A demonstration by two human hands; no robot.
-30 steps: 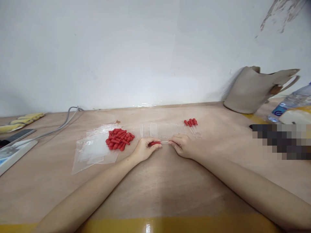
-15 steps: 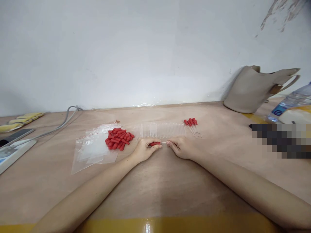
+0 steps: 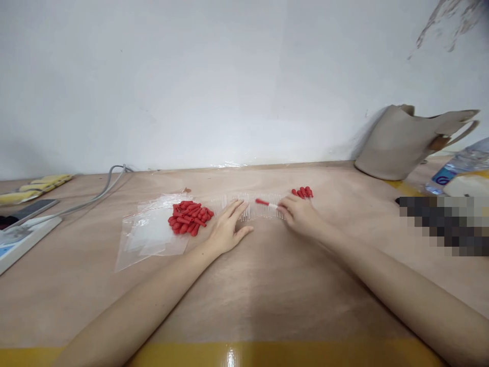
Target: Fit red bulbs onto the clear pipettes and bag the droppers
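Between the fingertips of my right hand [image 3: 300, 214] is a glass dropper [image 3: 263, 202], its red rubber bulb pointing left and its clear tube in my grip. My left hand [image 3: 231, 229] is open and holds nothing, fingers apart, beside a row of clear glass tubes [image 3: 244, 206]. To its left lies a heap of red rubber bulbs [image 3: 191, 218] on clear plastic bags [image 3: 153, 234]. Several droppers with red bulbs [image 3: 303, 192] lie together just beyond my right hand, which hides most of their tubes.
A beige bag [image 3: 397, 145] leans on the wall at the right, near a plastic bottle [image 3: 458, 165]. On the left are a grey cable [image 3: 89, 201], a phone [image 3: 36, 207], a white power strip [image 3: 34, 237] and a yellow striped cloth [image 3: 36, 187].
My left hand has let go of the red bulb and opened. My right hand has moved right and slightly away from me, carrying the dropper with it.
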